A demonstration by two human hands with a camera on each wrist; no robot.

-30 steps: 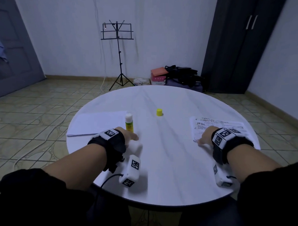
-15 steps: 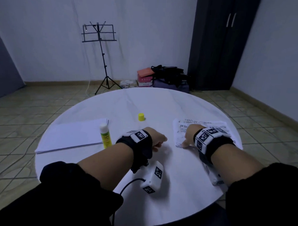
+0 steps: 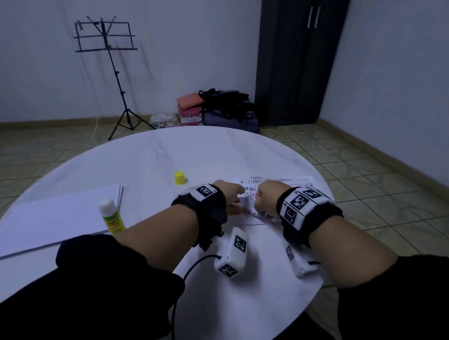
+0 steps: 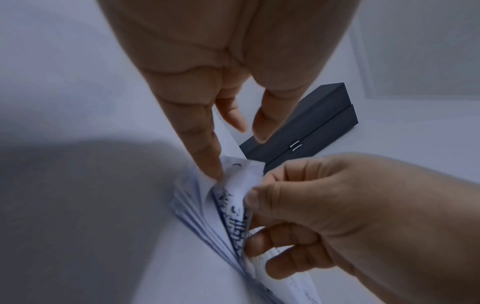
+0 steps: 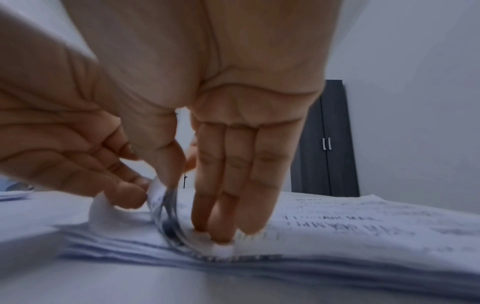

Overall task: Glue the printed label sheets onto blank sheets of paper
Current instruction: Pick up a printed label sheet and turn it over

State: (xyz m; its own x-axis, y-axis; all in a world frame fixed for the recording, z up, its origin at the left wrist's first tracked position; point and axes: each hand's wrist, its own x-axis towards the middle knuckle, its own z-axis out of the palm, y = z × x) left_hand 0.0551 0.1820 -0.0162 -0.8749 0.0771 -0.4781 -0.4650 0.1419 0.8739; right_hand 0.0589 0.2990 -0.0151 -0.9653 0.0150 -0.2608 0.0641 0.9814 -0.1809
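Separating top sheet from white printed label stack (image 3: 281, 184) at table's right: right hand (image 3: 267, 199) pinching curled corner, left hand (image 3: 230, 195) fingers straight, pressing beside; next, probably lifting clear.

Seen from the rt wrist, the right hand (image 5: 207, 98) reaches down onto a stack of printed label sheets (image 5: 350, 230) lying on the white worktop (image 5: 130, 288). Three fingers (image 5: 233, 185) stand nearly straight w/ tips pressed on the top sheet near its corner, while the thumb (image 5: 166, 160) holds that corner (image 5: 166, 209) curled up off the stack, print showing on the curl (blurred, unreadable). The left hand (image 5: 64, 148) comes in from the left, fingertips at the lifted paper beside the thumb. Text lines on the top sheet are smeared. Behind, a dark cupboard (image 5: 327, 144) w/ two pale handles stands against a pale wall (image 5: 415, 82).
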